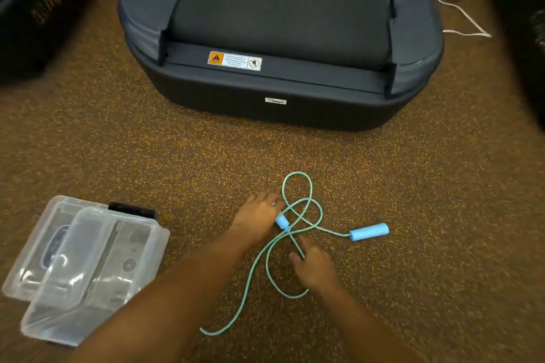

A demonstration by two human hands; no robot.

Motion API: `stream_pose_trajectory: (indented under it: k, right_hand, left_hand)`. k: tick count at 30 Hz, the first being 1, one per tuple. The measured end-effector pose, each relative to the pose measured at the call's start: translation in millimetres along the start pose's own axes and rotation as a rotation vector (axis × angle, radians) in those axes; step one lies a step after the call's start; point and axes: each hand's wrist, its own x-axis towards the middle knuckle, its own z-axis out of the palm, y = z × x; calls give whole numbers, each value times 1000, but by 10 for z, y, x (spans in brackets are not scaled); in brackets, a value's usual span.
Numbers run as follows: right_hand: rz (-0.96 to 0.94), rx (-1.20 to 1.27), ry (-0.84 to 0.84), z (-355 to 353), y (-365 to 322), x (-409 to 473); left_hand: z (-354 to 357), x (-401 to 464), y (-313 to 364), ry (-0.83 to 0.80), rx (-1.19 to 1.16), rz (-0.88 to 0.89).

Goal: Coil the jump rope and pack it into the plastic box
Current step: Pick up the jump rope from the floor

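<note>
Reaching down in head view: left hand (257, 216) is closing fingers (272, 200) round one blue handle (282, 221) of jump rope (267, 256), loose loops lying on speckled floor (413, 215). Right hand (317, 266) is pinching cord just below crossing, fingertips touching it. Second blue handle (369, 231) is lying free to right. Clear plastic box (88, 271) is sitting open near floor's left edge, lid (35, 253) tucked beneath, apart from rope. Treadmill (280, 38) is standing beyond.

A brown floor (147, 141) speckled with yellow flecks fills the view. The dark rear end of a treadmill (280, 67) rests on it, bearing an orange-and-white warning sticker (234, 60). A white cord (460, 8) lies looped beside it at upper right. Dark, blurred shapes occupy both upper corners.
</note>
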Motion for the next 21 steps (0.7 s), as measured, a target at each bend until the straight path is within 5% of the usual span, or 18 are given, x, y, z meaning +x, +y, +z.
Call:
stream_pose_trajectory:
  k: [12, 17, 21]
  right_hand:
    - [-49, 55, 56, 16, 110, 66]
    - [-249, 85, 307, -211, -68, -75]
    - [-464, 3, 287, -391, -341, -186]
  left_hand:
    - [142, 18, -135, -209, 23, -15]
    - [-326, -134, -221, -268, 25, 38]
    - [-748, -263, -247, -263, -22, 128]
